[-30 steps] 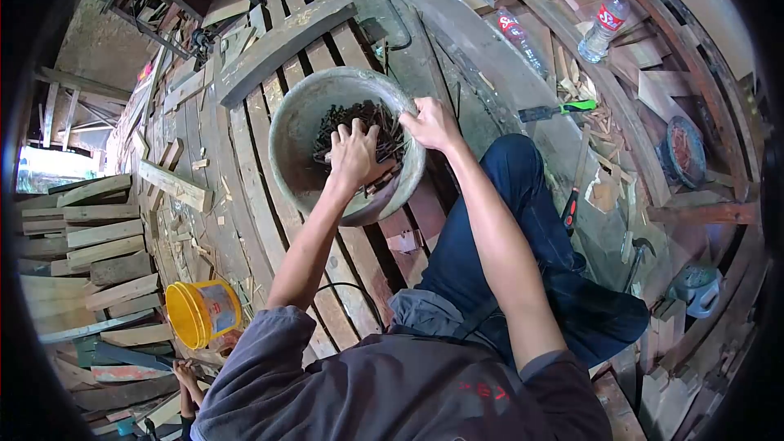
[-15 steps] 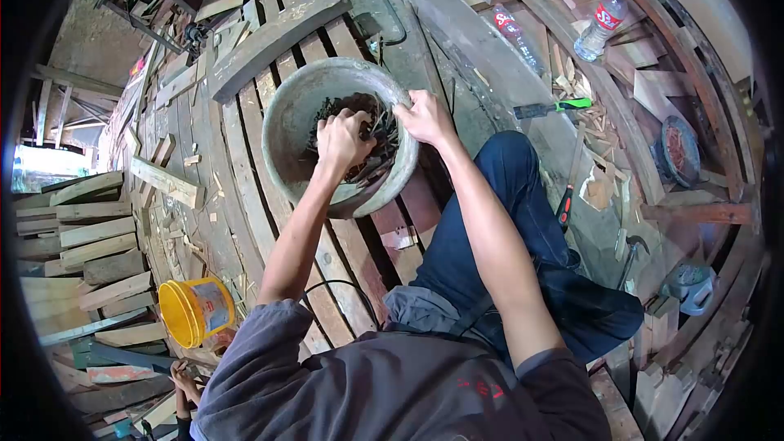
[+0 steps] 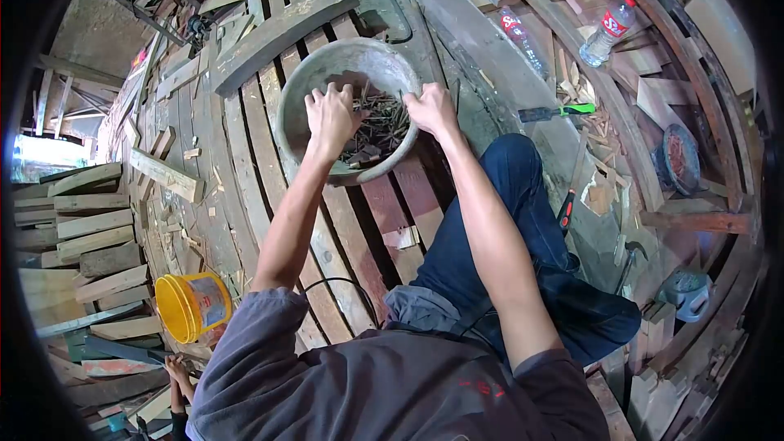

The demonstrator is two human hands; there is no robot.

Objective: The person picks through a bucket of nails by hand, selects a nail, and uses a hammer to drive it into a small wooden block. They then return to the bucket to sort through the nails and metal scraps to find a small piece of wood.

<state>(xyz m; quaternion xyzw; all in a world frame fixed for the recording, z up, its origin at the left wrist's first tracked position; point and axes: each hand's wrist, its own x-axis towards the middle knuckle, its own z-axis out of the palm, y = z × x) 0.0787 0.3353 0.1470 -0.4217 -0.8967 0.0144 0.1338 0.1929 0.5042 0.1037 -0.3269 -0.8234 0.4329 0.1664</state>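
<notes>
A worn grey basin (image 3: 296, 82) rests on the wooden slats in front of me and tilts somewhat. Inside it is a heap of dark, thin nails (image 3: 384, 126), with a few flatter bits near the lower wall. My left hand (image 3: 329, 121) is over the basin's left side, at the edge of the heap. Its fingers are apart and slightly bent, and I see nothing in them; the thumb side is close to the nails. On the right, my right hand (image 3: 433, 109) grips the basin's rim, its fingers closed around the edge.
A thick timber (image 3: 282, 37) lies across the slats behind the basin. A yellow bucket (image 3: 175, 310) stands at lower left, near another person's hands (image 3: 178, 371). To the right are plastic bottles (image 3: 606, 33), a green-handled tool (image 3: 559, 112), a hammer (image 3: 630, 261) and wood scraps.
The basin has shifted away from me and slightly right, its tilt changed. My left hand has come out of the nails toward the left wall, fingers spreading. My right hand stays on the rim.
</notes>
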